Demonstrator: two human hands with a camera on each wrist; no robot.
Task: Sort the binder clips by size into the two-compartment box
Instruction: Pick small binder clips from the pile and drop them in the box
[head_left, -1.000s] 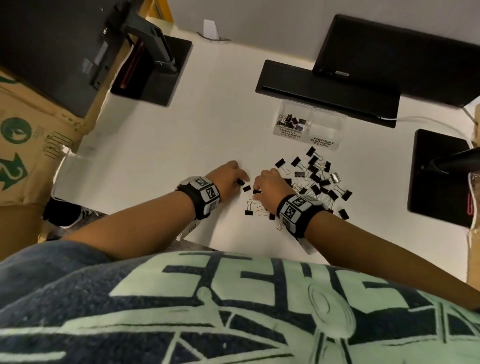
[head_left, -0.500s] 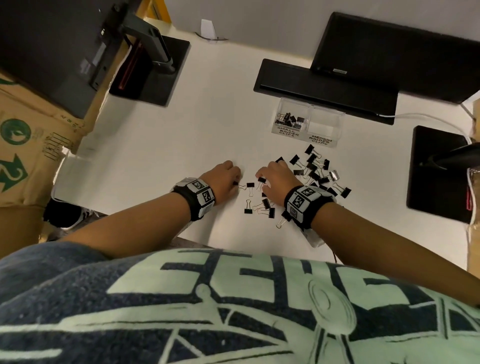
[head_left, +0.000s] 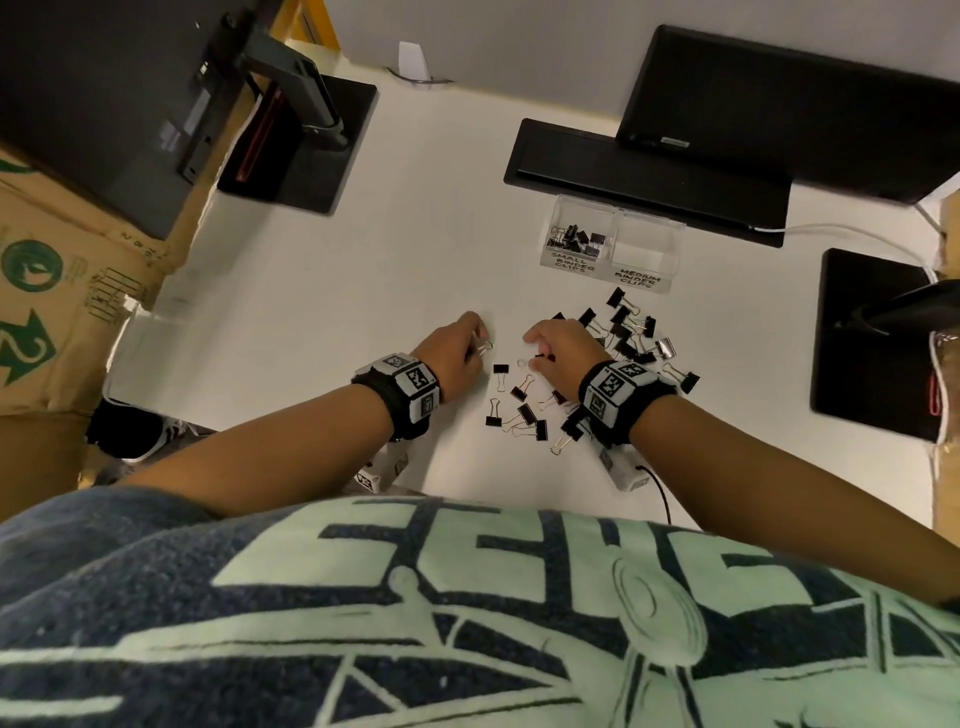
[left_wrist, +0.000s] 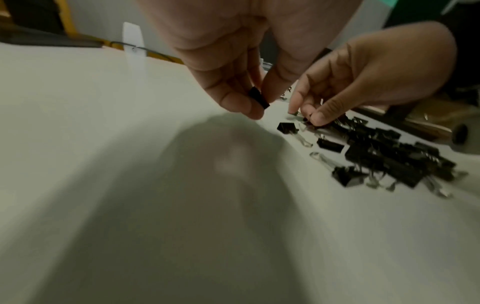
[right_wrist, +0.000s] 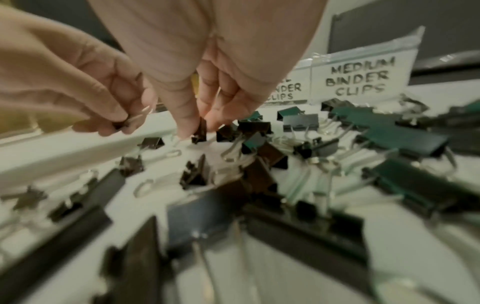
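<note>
My left hand has its grip closed in a pinch round one small binder clip, lifted just off the white table, while my right hand pinches a second small clip that stands on the table at the left fringe of the loose pile of clips. The clear two-compartment box sits beyond the pile toward the table's far edge; its left compartment, labelled small, holds several clips, and I cannot tell what lies in the one labelled medium.
</note>
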